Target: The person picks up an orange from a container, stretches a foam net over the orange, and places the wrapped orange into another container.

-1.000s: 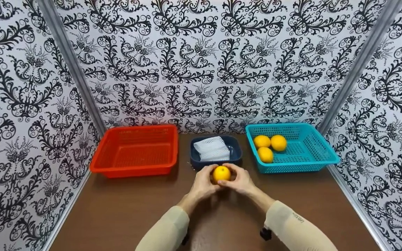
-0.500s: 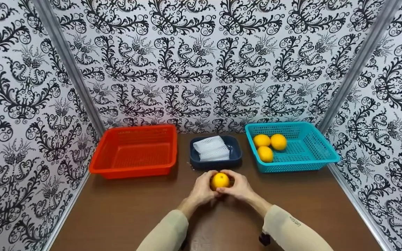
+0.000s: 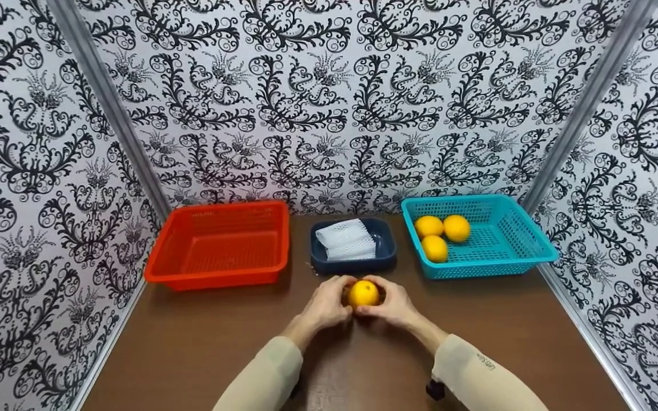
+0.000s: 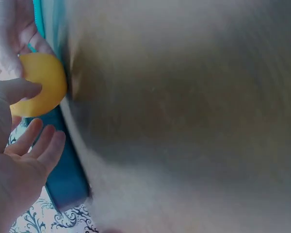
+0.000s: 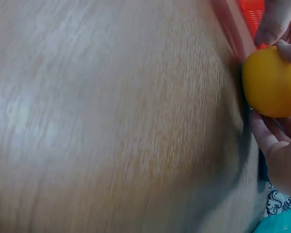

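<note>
An orange [image 3: 363, 294] is held between both hands over the brown table, just in front of the dark blue tub. My left hand [image 3: 327, 302] grips it from the left; in the left wrist view its thumb lies on the orange [image 4: 51, 90] and its fingers [image 4: 51, 148] curve beneath. From the other side my right hand [image 3: 393, 303] holds it, thumb at the near side. The right wrist view has this hand's fingers [image 5: 264, 133] under the orange [image 5: 269, 85] and the thumb on it. The stem spot faces up.
A teal basket [image 3: 489, 269] at back right holds three oranges [image 3: 435, 249]. At back left stands a red basket [image 3: 220, 278]. Between them, the dark blue tub [image 3: 354, 266] holds folded white netting [image 3: 347, 240]. Patterned walls [image 3: 329, 114] enclose the table [image 3: 203, 348].
Both hands have drawn the orange slightly back from the blue tub, toward the body. Its stem spot has shifted a little to the right. The baskets and their contents stay put.
</note>
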`<state>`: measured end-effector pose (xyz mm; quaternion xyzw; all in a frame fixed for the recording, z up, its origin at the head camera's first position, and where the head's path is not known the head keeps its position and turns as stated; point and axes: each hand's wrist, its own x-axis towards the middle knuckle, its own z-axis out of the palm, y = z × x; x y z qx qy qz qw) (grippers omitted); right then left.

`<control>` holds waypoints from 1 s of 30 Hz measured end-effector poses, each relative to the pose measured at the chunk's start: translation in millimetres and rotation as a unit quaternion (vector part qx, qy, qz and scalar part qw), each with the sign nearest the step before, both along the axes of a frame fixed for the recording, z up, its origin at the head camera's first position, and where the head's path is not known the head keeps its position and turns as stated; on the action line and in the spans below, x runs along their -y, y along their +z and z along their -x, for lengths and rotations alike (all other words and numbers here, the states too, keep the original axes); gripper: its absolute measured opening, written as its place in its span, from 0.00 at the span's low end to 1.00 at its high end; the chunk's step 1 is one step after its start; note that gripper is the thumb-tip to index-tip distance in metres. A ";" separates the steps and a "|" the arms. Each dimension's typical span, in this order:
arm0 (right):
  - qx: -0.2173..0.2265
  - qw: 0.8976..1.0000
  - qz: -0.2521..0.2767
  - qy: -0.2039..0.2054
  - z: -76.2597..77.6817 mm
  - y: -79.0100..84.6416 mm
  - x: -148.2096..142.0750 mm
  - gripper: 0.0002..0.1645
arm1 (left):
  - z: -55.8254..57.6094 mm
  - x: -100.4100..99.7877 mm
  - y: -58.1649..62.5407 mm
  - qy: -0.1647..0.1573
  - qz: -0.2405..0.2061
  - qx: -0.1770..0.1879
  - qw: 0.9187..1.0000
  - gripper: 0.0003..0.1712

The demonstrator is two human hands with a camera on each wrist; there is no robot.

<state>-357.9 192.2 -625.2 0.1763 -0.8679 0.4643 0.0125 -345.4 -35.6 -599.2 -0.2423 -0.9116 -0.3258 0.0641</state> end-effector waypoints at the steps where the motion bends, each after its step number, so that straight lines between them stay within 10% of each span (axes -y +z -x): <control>1: 0.004 1.000 0.002 0.002 0.3 0.4 -0.6 0.45 | 0.1 0.6 3.5 0.001 0.005 -0.003 1.000 0.32; 14: -0.006 1.000 -0.011 0.005 0.2 5.1 0.0 0.46 | 24.3 -7.8 32.5 0.102 0.086 -0.096 0.986 0.23; 21: 0.005 1.000 -0.008 0.007 0.0 7.4 3.9 0.49 | 45.6 -9.3 52.8 0.116 0.139 -0.090 0.979 0.26; 30: 0.001 0.999 -0.032 0.009 -1.3 9.6 -0.7 0.47 | 78.7 -14.4 52.3 0.155 0.180 -0.118 0.964 0.25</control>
